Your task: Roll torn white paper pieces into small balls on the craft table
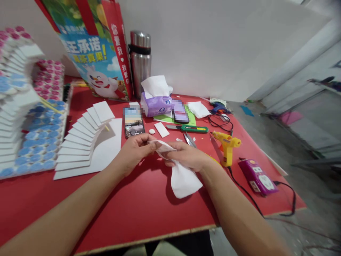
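Observation:
A white tissue (185, 180) is stretched between my two hands above the red table (128, 209). My left hand (140, 151) pinches its upper left end between thumb and fingers. Wrapped around its middle, my right hand (186, 154) is closed, and the loose end hangs down below the palm. Just beyond my fingers lie a small white round piece (151, 131), a white rectangular piece (162, 129), scissors (190, 139) partly hidden by my right hand, and a green utility knife (193, 128) with its blade out.
Left stand a fanned white foam-board staircase (80, 138) and a larger model with pink and blue discs (39, 135). Behind are a shopping bag (98, 67), a steel thermos (141, 64) and a purple tissue pack (157, 105). A yellow glue gun (227, 145) and corded purple box (258, 176) sit right.

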A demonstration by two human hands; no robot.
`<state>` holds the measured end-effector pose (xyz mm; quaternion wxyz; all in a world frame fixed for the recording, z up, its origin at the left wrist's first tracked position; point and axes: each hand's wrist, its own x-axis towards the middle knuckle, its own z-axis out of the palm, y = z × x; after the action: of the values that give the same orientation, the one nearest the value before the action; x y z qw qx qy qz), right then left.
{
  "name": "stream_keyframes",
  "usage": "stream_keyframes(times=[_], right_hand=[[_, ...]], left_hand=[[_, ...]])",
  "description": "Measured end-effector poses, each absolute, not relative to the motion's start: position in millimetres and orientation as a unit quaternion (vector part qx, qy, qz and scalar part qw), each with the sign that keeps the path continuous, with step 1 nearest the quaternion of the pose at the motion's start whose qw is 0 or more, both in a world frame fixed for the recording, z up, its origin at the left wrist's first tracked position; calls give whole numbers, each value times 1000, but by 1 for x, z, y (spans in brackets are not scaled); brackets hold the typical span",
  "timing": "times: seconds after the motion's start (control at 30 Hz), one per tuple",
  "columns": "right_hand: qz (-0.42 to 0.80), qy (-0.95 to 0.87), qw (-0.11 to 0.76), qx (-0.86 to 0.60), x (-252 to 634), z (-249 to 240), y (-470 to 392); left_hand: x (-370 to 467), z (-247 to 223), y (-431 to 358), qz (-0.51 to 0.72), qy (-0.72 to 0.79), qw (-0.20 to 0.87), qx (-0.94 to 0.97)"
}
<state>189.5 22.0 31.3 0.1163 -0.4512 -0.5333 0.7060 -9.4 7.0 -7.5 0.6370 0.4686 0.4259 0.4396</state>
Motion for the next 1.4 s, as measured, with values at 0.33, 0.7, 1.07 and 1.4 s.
stream_keyframes(times=[0.33, 0.7, 1.07, 1.4], right_hand=[[679, -592, 78, -428, 198, 34, 25], [687, -571, 95, -440, 197, 38, 23], [688, -619, 46, -376, 220, 53, 26], [672, -410, 398, -471, 216, 42, 44]], left_hand=[[-9, -2, 10, 516, 479, 561, 436], [-8, 6, 12, 545, 420, 627, 365], [-29, 10, 26, 659, 439, 517, 326], [-11, 9, 5, 464, 395, 655, 446]])
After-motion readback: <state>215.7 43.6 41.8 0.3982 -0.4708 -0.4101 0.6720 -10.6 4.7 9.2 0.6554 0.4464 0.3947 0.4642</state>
